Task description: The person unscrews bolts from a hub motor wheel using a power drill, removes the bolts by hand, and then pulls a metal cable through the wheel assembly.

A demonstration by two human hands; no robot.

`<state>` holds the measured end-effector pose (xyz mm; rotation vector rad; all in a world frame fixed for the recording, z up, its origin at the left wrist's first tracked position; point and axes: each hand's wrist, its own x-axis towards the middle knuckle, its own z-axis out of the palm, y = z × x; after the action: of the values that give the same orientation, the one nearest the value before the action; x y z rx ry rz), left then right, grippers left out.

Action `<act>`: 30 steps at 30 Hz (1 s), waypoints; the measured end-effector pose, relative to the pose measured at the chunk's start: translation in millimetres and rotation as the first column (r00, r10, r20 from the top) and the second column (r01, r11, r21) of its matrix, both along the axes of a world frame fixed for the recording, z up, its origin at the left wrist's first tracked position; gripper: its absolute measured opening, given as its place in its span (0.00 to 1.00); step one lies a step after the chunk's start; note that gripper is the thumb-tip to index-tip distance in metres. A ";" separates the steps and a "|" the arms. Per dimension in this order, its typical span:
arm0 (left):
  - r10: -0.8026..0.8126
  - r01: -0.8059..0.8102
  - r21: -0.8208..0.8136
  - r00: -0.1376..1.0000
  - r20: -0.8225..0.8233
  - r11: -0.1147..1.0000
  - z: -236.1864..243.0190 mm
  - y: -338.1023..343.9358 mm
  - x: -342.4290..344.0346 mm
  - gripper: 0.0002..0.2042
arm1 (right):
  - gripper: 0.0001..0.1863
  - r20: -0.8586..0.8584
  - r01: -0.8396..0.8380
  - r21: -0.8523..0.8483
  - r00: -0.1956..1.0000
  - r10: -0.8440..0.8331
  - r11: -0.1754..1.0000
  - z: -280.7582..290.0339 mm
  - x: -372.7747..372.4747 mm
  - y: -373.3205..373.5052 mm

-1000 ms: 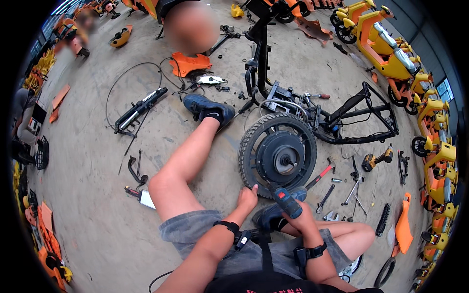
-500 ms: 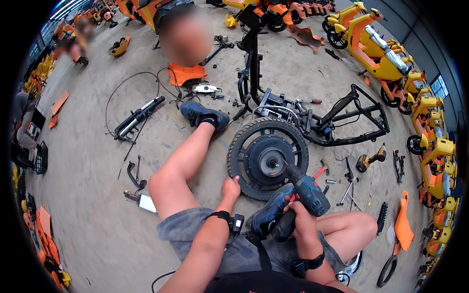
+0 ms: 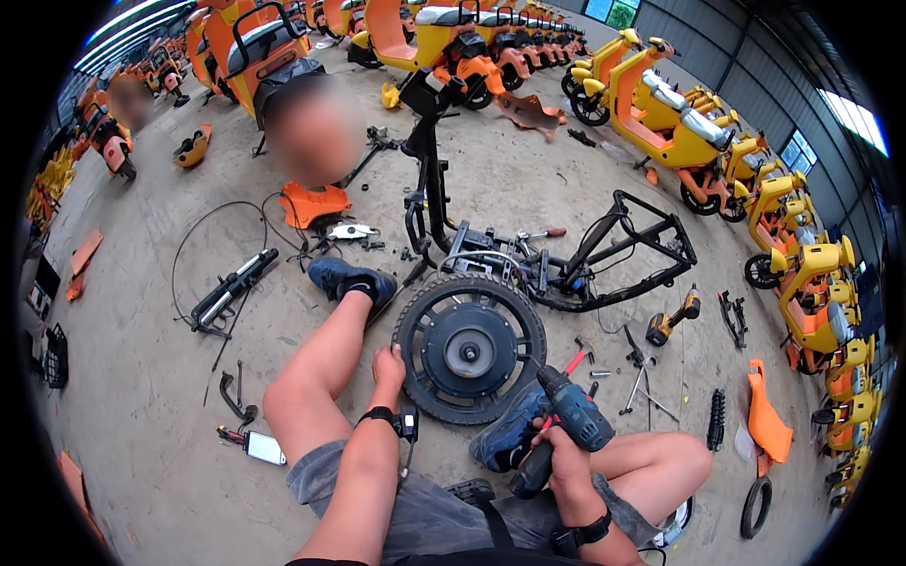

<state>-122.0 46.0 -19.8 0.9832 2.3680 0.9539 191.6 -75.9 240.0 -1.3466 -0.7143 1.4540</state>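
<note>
A wheel (image 3: 436, 352) with a black tyre and a dark hub leans in front of me, between my feet. My left hand (image 3: 387, 368) is closed on the near left side of its tyre. In my right hand (image 3: 563, 455) I grip a blue-black cordless drill (image 3: 578, 415) by its handle. The drill's tip points up and left, beside the tyre's right edge and apart from the hub's axle (image 3: 469, 353). Just behind the wheel lies a black scooter frame (image 3: 590, 300) with its upright steering column (image 3: 434, 189).
Left of my leg lie a fork-like part (image 3: 234, 291), an orange panel (image 3: 307, 203) and a white box with wires (image 3: 262, 447). To the right are a yellow drill (image 3: 672, 319), a shock absorber (image 3: 717, 420) and an orange cover (image 3: 769, 415). Scooters (image 3: 661, 132) stand in rows; another person is far left-centre.
My view has shifted, so the scene sits further left and lower. The drill's tip has drawn away from the wheel's axle to the right. My left hand stays at the tyre.
</note>
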 end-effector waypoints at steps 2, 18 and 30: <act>-0.032 0.034 0.051 0.999 -0.032 0.998 3.8 -0.1 7.0 0.18 | 0.10 0.013 -0.008 -0.052 1.000 0.009 0.999 -5.8 1.2 4.2; -0.115 -0.452 -0.054 -0.338 0.934 0.890 147.2 -66.2 25.8 0.18 | 0.08 -0.098 -0.157 -0.110 0.984 0.146 0.982 -52.9 -11.1 2.3; -0.317 -0.549 0.075 -0.361 0.877 0.832 140.0 -79.9 54.2 0.18 | 0.14 0.005 -0.347 -0.197 0.935 0.355 0.917 -31.2 -39.9 -5.6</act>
<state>-67.8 -34.0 120.2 -0.3359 0.4733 1.5981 151.7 -81.5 208.8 -1.4509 -0.8955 1.8247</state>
